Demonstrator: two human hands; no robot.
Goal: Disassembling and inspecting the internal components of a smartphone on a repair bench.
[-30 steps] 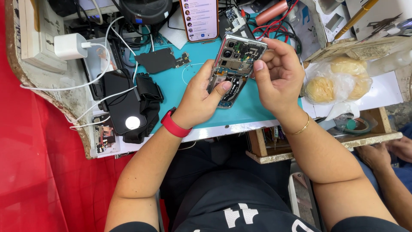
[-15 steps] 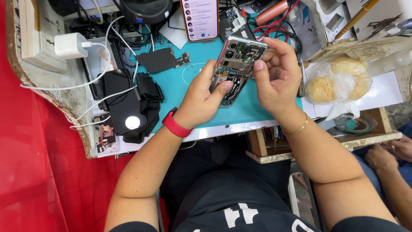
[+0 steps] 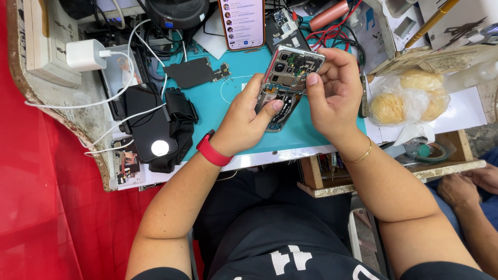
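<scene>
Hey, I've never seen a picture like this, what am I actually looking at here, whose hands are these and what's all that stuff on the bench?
This is one view from a camera worn on a person's head, looking down at their own lap and a cluttered repair bench. There is no machine, just two bare hands. The left hand, with a red wristband, and the right hand, with a thin gold bracelet, together hold an opened smartphone with its back cover off, so the circuit parts show. Below it lies a teal work mat. On the mat sits a loose dark circuit board, and a lit phone lies at the top. To the left are a white charger plug and black pouches. To the right is a clear bag of yellowish buns. Another person's hand shows at the lower right.
</scene>
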